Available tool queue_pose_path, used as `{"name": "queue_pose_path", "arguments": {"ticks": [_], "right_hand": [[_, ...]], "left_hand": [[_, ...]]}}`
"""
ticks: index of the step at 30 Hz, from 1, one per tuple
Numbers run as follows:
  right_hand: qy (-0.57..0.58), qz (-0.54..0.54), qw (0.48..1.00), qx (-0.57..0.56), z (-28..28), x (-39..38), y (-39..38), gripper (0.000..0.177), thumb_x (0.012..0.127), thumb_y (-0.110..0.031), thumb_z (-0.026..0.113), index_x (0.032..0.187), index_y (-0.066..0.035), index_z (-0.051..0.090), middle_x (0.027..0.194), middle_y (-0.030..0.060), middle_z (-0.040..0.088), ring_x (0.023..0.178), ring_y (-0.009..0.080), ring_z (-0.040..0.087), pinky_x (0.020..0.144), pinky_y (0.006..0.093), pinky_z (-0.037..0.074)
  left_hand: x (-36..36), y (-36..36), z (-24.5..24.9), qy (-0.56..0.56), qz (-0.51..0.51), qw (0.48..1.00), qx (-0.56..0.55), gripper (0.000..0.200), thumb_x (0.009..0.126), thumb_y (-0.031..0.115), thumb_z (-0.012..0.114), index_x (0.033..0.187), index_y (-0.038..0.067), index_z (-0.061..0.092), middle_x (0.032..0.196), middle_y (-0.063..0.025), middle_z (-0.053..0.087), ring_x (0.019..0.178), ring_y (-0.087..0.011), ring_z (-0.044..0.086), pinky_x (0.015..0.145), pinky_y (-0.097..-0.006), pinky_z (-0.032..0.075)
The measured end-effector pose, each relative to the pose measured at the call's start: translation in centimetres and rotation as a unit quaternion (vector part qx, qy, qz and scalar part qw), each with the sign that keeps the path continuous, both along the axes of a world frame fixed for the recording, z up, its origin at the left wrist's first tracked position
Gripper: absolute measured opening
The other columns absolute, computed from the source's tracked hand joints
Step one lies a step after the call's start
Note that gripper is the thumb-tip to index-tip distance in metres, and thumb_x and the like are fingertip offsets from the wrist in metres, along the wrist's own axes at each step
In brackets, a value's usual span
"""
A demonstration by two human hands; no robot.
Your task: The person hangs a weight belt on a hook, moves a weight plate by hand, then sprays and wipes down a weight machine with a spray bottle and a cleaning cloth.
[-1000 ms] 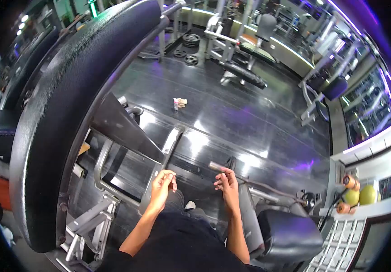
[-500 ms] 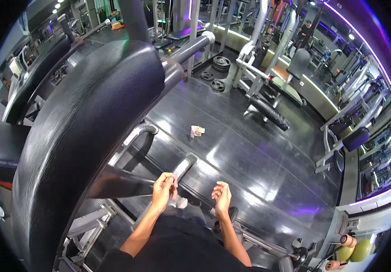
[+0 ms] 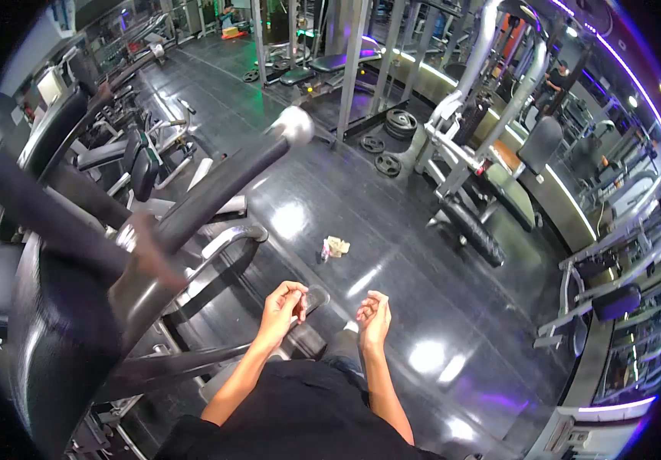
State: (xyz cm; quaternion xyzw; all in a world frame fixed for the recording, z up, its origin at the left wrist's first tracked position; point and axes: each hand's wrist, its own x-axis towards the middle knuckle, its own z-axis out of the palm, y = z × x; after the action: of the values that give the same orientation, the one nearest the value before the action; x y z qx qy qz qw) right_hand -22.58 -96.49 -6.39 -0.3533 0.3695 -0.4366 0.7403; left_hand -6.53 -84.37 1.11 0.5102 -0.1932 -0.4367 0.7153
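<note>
My left hand (image 3: 283, 310) is raised in front of my body, fingers loosely bent and nothing visible in it. Level with it and a little to the right, my right hand (image 3: 375, 316) has its fingers half curled and apart, also with nothing visible in it. A gap separates the two hands. Beneath the left hand is the rounded end of a metal machine frame (image 3: 315, 297), and I cannot see the hand touching it. Beyond both hands, a crumpled pale cloth or paper (image 3: 336, 246) lies on the dark floor beside a small item (image 3: 325, 250) too small to name.
On my left stands an exercise machine with a black pad (image 3: 70, 337) and a thick dark bar (image 3: 223, 184). Weight plates (image 3: 388, 163) lie on the floor ahead. A leg machine with a black roller (image 3: 472, 230) stands to the right. A person (image 3: 556, 77) is far back.
My view has moved forward past the big black pad, which now sits lower left. More of the dark bar and floor shows. Both hands stay raised and loosely bent.
</note>
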Motion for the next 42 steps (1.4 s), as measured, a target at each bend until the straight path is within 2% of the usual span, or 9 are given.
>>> {"name": "queue_pose_path", "arguments": {"ticks": [5,11,15,17,23,29,31,36,42], "right_hand": [[0.039,0.066,0.996,-0.034,1.3,-0.7,-10.6,0.039,0.101,-0.039,0.037,0.107,-0.005,0.055,0.08,0.0025,0.056,0.066,0.0103,0.054,0.057,0.0241,0.043],[0.198,0.158,0.967,-0.028,1.9,-2.7,-21.0,0.025,0.098,-0.028,0.048,0.11,-0.008,0.058,0.091,0.0014,0.059,0.072,0.0078,0.054,0.062,0.0223,0.044],[0.196,0.157,0.968,-0.005,1.0,-2.3,-25.9,0.031,0.098,-0.033,0.047,0.116,-0.009,0.054,0.093,0.0016,0.057,0.071,0.0091,0.055,0.06,0.0225,0.043],[0.125,0.085,0.988,0.031,0.6,-1.5,-28.3,0.038,0.098,-0.038,0.044,0.123,-0.01,0.049,0.097,0.0029,0.055,0.07,0.0104,0.055,0.059,0.0237,0.043],[0.081,0.067,0.994,-0.001,-0.3,2.2,-37.2,0.053,0.097,-0.041,0.047,0.139,-0.014,0.028,0.112,0.0038,0.049,0.075,0.0132,0.055,0.062,0.0264,0.042],[0.108,0.077,0.991,-0.002,-1.0,6.7,-47.6,0.043,0.098,-0.03,0.047,0.134,-0.008,0.037,0.11,0.0069,0.049,0.073,0.0111,0.056,0.061,0.0245,0.045],[0.121,0.083,0.988,0.043,-1.5,8.4,-50.5,0.042,0.097,-0.036,0.048,0.13,-0.009,0.043,0.108,0.0039,0.052,0.071,0.0099,0.055,0.061,0.0248,0.043],[0.182,0.079,0.977,0.083,-3.6,12.5,-57.4,0.026,0.098,-0.026,0.049,0.115,-0.01,0.059,0.096,0.0024,0.059,0.07,0.0081,0.055,0.06,0.0232,0.045],[0.197,0.053,0.97,0.134,-7.3,17.6,-65.7,0.027,0.098,-0.028,0.049,0.116,-0.009,0.057,0.101,0.003,0.057,0.071,0.0084,0.055,0.06,0.0234,0.045]], "left_hand": [[0.8,-8.7,-0.2,0.015,0.049,0.998,0.022,0.014,0.097,0.014,0.047,0.102,0.004,0.056,0.075,-0.0017,0.056,0.06,-0.0095,0.055,0.054,-0.0231,0.045],[2.4,-14.8,-2.0,-0.045,-0.059,0.984,0.159,0.019,0.096,0.016,0.05,0.109,0.004,0.057,0.084,-0.0034,0.059,0.067,-0.0102,0.058,0.06,-0.0226,0.047],[4.2,-18.8,-4.1,0.021,-0.053,0.977,0.204,0.02,0.096,0.015,0.05,0.111,0.004,0.055,0.09,-0.0058,0.058,0.073,-0.0129,0.061,0.063,-0.0236,0.049],[5.3,-21.6,-5.5,0.053,-0.049,0.979,0.19,0.021,0.096,0.015,0.05,0.113,0.004,0.053,0.092,-0.0071,0.058,0.076,-0.016,0.063,0.063,-0.0265,0.053],[9.0,-32.8,-5.1,0.06,0.047,0.991,0.115,0.027,0.096,0.016,0.05,0.119,0.003,0.048,0.106,-0.0115,0.056,0.088,-0.0229,0.065,0.066,-0.0355,0.06],[13.3,-45.9,-6.6,0.055,-0.019,0.992,0.109,0.025,0.095,0.008,0.047,0.119,0.002,0.049,0.109,-0.0123,0.059,0.092,-0.0231,0.064,0.077,-0.0352,0.056],[14.5,-49.5,-6.8,0.06,-0.047,0.989,0.125,0.025,0.095,0.009,0.048,0.119,0.002,0.05,0.108,-0.0118,0.059,0.092,-0.022,0.064,0.076,-0.0329,0.056],[18.9,-58.7,-7.1,0.048,-0.113,0.983,0.134,0.025,0.095,0.009,0.049,0.118,0.002,0.05,0.104,-0.0108,0.058,0.09,-0.0196,0.063,0.076,-0.0303,0.055],[25.3,-69.1,-9.1,0.047,-0.156,0.976,0.144,0.025,0.094,0.013,0.051,0.117,0.004,0.051,0.102,-0.0087,0.058,0.087,-0.0194,0.062,0.077,-0.0325,0.051]]}}
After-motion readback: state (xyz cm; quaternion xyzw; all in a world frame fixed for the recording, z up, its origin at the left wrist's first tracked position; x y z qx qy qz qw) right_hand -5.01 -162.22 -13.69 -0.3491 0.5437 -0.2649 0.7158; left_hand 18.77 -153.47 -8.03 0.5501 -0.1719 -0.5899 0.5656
